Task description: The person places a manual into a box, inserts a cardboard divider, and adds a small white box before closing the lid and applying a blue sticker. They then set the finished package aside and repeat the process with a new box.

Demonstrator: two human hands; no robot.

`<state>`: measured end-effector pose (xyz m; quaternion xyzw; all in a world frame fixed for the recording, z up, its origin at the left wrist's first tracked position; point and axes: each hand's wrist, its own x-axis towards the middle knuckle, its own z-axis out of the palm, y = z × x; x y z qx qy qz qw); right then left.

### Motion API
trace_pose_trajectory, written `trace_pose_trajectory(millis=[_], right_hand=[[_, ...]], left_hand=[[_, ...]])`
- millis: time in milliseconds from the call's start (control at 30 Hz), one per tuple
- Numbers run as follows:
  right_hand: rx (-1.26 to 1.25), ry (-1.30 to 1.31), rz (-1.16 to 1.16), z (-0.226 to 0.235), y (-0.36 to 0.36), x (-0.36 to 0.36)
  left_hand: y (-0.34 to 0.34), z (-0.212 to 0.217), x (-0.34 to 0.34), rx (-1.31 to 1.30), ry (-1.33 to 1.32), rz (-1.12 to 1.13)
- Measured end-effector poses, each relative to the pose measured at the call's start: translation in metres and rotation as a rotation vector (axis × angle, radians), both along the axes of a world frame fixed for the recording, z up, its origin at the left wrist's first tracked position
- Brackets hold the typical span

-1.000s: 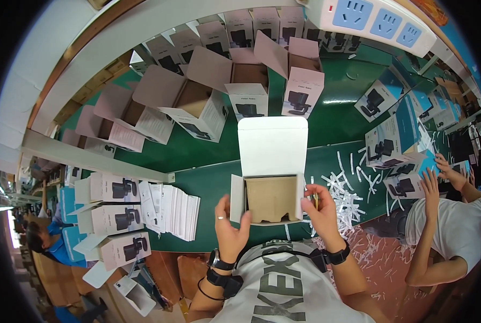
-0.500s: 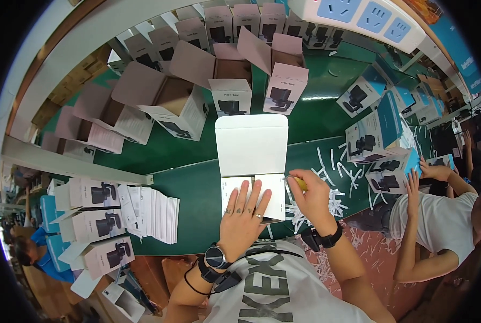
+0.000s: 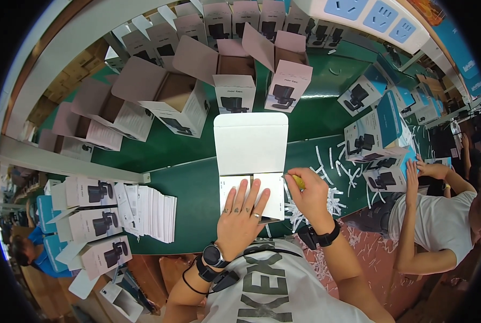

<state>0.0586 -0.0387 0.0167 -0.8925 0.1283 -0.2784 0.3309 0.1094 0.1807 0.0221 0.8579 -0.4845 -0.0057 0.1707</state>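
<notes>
Lying flat, left hand (image 3: pixel 241 229) splays fingers across white box (image 3: pixel 273 200) while right hand (image 3: pixel 310 198) grips yellow object (image 3: pixel 298 182).

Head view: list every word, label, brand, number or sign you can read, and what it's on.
I can't copy out wording, only say where it stands.
White T-shirt: large dark capitals, partly in view.
Open cartons, back centre: dark lettering on the fronts, legible.
White box under the left hand: marks too small to read.
Leaflet stack: print too small.
Blue panel, upper right: pale lettering, blurred.
</notes>
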Motion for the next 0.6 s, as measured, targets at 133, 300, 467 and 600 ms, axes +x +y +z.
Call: trace_pose_trajectory(millis=[133,300,467,600], right_hand=[[-0.02,0.003,-0.006,0.0,-0.002,0.0],[0.061,0.028,0.088,-0.004,-0.004,-0.006],[0.246,0.068,0.192,0.015,0.009,-0.019],[0.355,0.19,0.253,0.001,0.002,-0.029]], left_hand=[[0.0,0.0,0.0,0.015,-0.018,-0.003],[-0.001,0.001,0.001,0.001,-0.004,-0.004],[-0.002,0.004,0.003,0.01,0.008,-0.006],[-0.003,0.004,0.0,0.002,-0.001,-0.012]])
